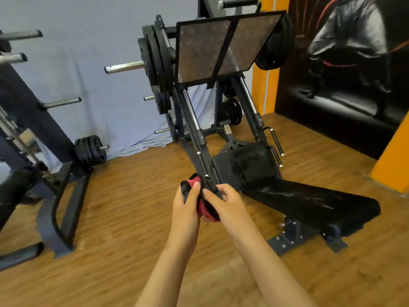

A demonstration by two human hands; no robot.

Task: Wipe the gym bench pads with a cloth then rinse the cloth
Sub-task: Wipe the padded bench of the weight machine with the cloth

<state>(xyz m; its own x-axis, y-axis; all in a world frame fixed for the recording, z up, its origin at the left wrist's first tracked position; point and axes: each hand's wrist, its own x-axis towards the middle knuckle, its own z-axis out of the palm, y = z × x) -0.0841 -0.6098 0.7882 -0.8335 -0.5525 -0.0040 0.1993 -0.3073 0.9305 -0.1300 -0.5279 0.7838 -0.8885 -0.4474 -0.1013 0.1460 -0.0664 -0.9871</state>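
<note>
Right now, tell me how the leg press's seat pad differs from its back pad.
The seat pad is short and squarish; the back pad is long. The seat pad looks dull, the back pad glossy. Both are black.

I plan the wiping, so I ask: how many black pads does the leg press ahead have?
2. The long pad lies at lower right; the smaller pad sits just beyond it, toward the footplate. Others may be hidden.

A gym: a leg-press machine loaded with weight plates on wood flooring.
</note>
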